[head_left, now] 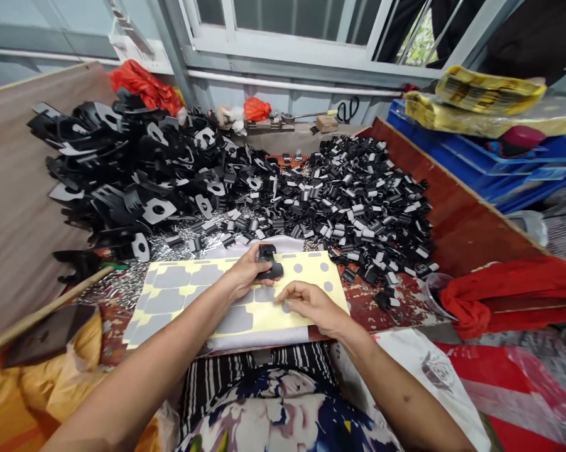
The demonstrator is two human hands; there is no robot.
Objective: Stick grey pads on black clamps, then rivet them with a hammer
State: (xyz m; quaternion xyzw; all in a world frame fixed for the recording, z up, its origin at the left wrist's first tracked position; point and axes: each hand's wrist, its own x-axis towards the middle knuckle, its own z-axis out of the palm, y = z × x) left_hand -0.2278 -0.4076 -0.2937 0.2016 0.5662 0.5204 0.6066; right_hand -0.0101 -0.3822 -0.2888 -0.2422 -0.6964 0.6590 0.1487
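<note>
My left hand (245, 271) is closed around a small black plastic clip part (267, 262), held just above a yellow sheet of stickers (306, 307). The sheet lies flat in front of me and carries grey cut-out pads (163, 300), some large and angular, some small and round. Low over the sheet's right half is my right hand (311, 304), its thumb and bent index finger drawn together beside a grey pad. Whether anything is pinched between those fingertips I cannot make out.
Behind the sheet lies a heap of small black clips (372, 201), with larger black plastic parts (122, 169) piled at the left. Loose metal pins (169, 242) are scattered between. A wooden stick (51, 304) leans at left; blue crates (475, 163) stand at right. Scissors (347, 110) are at the back.
</note>
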